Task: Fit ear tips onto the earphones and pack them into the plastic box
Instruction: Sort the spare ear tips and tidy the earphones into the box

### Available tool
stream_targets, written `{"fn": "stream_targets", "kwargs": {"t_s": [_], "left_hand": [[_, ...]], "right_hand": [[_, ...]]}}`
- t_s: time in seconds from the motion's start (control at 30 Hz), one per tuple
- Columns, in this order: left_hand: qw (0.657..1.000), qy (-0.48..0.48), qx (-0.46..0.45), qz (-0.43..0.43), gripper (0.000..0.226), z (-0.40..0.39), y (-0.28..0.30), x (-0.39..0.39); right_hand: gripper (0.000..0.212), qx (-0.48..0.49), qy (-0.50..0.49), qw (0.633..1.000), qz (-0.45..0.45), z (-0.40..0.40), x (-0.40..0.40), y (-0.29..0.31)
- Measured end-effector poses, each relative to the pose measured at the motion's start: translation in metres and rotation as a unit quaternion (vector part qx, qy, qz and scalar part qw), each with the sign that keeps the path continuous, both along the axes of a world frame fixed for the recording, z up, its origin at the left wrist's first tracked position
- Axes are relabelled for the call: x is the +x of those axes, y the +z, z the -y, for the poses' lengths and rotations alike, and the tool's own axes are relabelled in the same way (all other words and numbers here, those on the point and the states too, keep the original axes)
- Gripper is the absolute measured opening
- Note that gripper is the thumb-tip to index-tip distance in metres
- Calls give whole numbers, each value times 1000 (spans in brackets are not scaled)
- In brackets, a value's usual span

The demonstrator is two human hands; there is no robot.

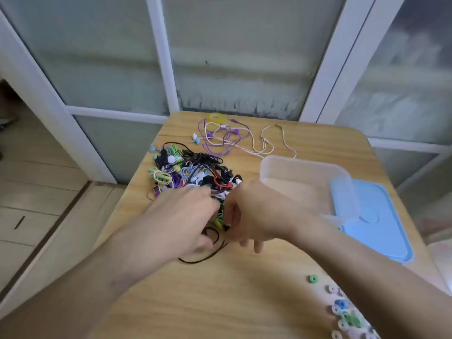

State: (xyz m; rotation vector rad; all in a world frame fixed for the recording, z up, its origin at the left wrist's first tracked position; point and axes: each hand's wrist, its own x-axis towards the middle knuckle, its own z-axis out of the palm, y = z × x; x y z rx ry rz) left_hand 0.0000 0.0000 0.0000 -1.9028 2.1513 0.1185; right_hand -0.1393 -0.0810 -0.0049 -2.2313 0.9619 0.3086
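Note:
A tangled pile of many-coloured earphones lies on the wooden table. My left hand and my right hand meet at the pile's near edge, fingers curled around a green and yellow earphone between them. A black cable trails out below my left hand. The clear plastic box stands to the right, nothing visible inside. Loose ear tips, green, blue and clear, lie at the near right beside my right forearm; one green tip lies apart.
The box's blue lid lies flat to the right of the box. Purple earphones and a white cable are spread at the table's far side, with a yellow tape roll behind them. Frosted glass panels stand behind the table.

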Motion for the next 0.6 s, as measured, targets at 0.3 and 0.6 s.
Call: {"fn": "stream_targets", "kwargs": {"t_s": [0.3, 0.6], "left_hand": [[985, -61, -147, -64, 17, -15, -41, 3], [831, 59, -167, -527, 10, -45, -22, -28]], "right_hand": [[6, -145, 18, 989, 38, -20, -2, -29], [54, -146, -79, 977, 131, -53, -69, -28]]}}
